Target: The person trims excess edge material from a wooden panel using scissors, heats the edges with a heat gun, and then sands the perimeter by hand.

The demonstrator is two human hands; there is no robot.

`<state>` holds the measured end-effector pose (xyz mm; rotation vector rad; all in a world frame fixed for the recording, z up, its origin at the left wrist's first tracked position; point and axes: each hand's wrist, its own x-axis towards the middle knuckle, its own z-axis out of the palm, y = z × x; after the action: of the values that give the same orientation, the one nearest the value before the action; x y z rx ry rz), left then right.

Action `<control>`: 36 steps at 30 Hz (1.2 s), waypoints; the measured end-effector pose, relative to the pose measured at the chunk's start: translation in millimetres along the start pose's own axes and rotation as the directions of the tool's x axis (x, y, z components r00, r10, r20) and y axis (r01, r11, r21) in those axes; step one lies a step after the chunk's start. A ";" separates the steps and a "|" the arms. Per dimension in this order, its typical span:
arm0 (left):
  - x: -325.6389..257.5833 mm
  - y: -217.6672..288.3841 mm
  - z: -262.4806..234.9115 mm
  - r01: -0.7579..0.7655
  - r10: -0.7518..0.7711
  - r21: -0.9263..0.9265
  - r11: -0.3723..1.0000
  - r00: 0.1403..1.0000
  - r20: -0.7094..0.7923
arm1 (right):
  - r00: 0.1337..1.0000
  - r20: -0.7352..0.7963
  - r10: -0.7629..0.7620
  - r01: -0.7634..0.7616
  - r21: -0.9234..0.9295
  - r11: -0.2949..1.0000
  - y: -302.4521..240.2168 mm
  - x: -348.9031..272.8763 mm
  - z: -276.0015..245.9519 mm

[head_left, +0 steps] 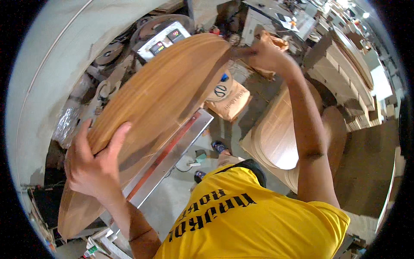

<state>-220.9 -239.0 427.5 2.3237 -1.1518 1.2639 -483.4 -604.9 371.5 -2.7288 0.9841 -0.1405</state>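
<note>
A long wooden panel (168,90) with rounded ends slants across the left half of the head view, tilted over a machine. My left hand (97,162) grips its near left part, thumb on the upper face and fingers at the outer edge. At the far end my right hand (267,57) is closed at the panel's tip. Motion blur and shadow obscure its fingers. Below the panel runs a metal rail (200,123) with a red strip along it.
Behind the panel stands a control box (164,39) with lit displays. A printed paper sack (230,101) is on the floor beyond the rail. Rounded wooden panels (276,134) are stacked at my right, near cardboard-coloured stacks (338,69). A pale wall (56,47) bounds the left.
</note>
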 end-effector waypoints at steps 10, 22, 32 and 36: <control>16.5 -47.0 33.6 0.017 -0.029 0.088 0.996 0.991 0.133 | 0.804 0.395 0.445 -0.587 0.650 0.482 146.8 -116.9 313.6; -11.0 -109.3 34.4 0.187 -0.159 -0.144 0.972 0.969 0.187 | 0.523 0.794 0.311 -0.786 0.590 -0.185 171.6 -0.1 447.6; 2.7 -132.2 2.3 0.267 -0.227 -0.099 0.959 0.927 0.299 | 0.697 0.648 0.306 -0.705 0.698 0.128 218.0 -39.3 681.1; -7.3 -155.6 17.0 0.294 -0.280 -0.104 0.950 0.951 0.129 | 0.859 0.415 0.301 -0.493 0.830 0.260 249.2 -26.7 761.5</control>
<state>-97.4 -142.8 433.4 2.3887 -0.8528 0.9439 -528.6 -630.0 -428.5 -1.3397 1.0516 -0.2579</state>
